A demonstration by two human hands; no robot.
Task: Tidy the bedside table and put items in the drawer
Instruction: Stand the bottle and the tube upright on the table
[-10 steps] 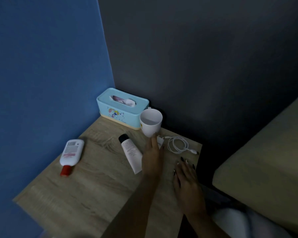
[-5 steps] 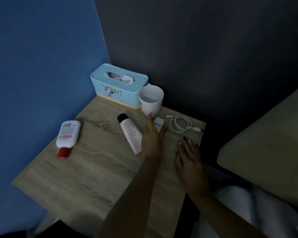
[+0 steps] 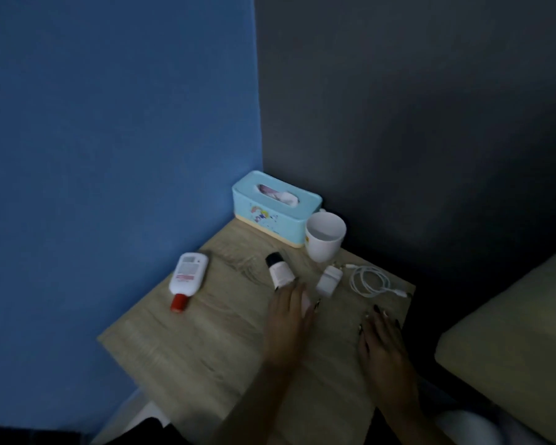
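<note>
Dim corner, wooden bedside table (image 3: 206, 348). Left hand (image 3: 289, 326) flat, fingers spread over white tube (image 3: 280, 273), not gripping. Right hand (image 3: 382, 338) splayed, empty. Risk: tube rolls into mug (image 3: 325, 236). Drawer unseen.

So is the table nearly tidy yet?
Not yet. Nothing looks put away: the red-capped bottle, mug, charger plug and cable lie on the table. The left hand is on the white tube. No drawer shows.
</note>
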